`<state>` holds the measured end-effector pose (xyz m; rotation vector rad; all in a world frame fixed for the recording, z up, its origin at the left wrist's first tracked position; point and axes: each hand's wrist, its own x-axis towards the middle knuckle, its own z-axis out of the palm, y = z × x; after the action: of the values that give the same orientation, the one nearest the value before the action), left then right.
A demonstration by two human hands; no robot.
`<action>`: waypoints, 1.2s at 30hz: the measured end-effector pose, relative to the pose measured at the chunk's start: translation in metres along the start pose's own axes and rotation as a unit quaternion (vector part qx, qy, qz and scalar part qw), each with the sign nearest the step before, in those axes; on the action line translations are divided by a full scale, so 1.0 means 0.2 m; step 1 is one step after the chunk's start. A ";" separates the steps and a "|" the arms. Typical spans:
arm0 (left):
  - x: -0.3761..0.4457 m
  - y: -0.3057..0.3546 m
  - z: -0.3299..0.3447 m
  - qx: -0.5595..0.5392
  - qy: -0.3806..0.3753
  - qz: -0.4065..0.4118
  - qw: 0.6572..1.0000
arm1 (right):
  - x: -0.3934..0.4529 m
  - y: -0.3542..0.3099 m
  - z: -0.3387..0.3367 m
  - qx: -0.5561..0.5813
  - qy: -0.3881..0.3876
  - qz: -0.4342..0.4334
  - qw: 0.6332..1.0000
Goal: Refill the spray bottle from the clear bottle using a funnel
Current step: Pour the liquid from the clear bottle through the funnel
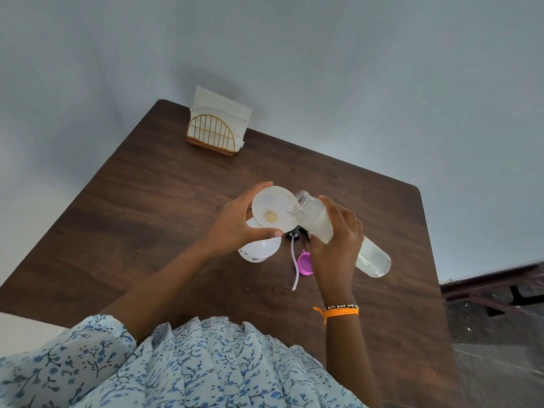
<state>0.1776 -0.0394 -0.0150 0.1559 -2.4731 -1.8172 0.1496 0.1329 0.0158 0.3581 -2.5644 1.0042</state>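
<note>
Funnel (272, 209) seated on the white spray bottle (259, 250) mid-counter, left hand (235, 223) gripping its rim, right hand (338, 240) wrapped round the tilted clear bottle (347, 237): keep mouth over bowl, tip slowly, funnel steady.

A plain home or dining corner: a dark wooden bench (164, 184) against bare pale walls (353, 69), a gold wire napkin holder (211, 136) at upper left.

uncapped clear bottle (338, 234) tilted, mouth over white funnel (272, 209) atop white spray bottle (259, 250).
</note>
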 end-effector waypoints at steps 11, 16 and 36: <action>0.00 0.01 0.01 0.007 0.010 -0.004 1.000 | 0.01 0.00 0.01 -0.020 0.000 -0.012 1.000; 0.00 0.02 0.01 0.003 0.011 -0.007 1.000 | 0.01 0.01 0.01 -0.031 -0.002 -0.018 0.999; 0.00 -0.01 0.00 -0.025 0.001 -0.008 1.000 | 0.02 -0.02 0.02 -0.045 0.003 -0.031 0.999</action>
<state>0.1779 -0.0393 -0.0174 0.1765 -2.4292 -1.8817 0.1469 0.1271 0.0178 0.4087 -2.5663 0.8645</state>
